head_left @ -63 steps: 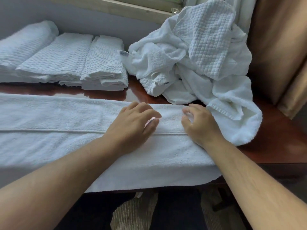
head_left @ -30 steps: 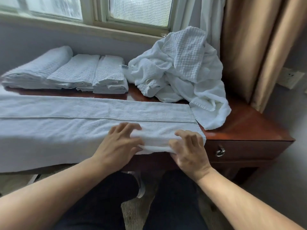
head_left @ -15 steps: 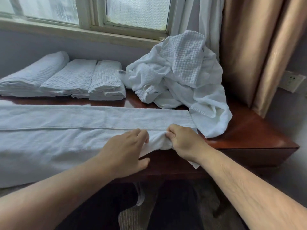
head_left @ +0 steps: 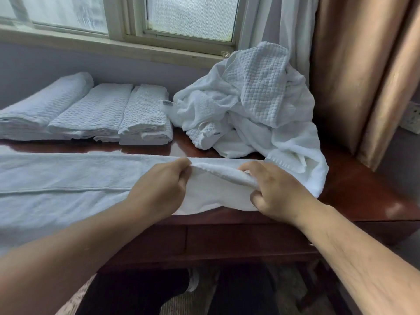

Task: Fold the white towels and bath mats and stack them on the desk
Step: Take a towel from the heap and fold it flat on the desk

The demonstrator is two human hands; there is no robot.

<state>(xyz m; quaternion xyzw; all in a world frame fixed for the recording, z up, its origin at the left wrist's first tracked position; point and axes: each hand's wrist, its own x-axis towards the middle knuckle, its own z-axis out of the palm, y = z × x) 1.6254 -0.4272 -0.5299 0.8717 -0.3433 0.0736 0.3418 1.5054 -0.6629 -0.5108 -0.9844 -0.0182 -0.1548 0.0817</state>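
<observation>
Both hands, left hand and right hand, pinch the long towel's lifted edge mid-frame; folded towels sit upper left on the desk.

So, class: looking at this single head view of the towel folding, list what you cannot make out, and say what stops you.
- Long towel: its left end is cut off by the frame edge.
- Unfolded pile: how many pieces it holds; they are tangled together.
- Label on the nearest folded mat: too small to read.
- Right hand: fingertips are hidden under the lifted towel edge.
- Left hand: its grip is partly hidden by its own knuckles.
</observation>
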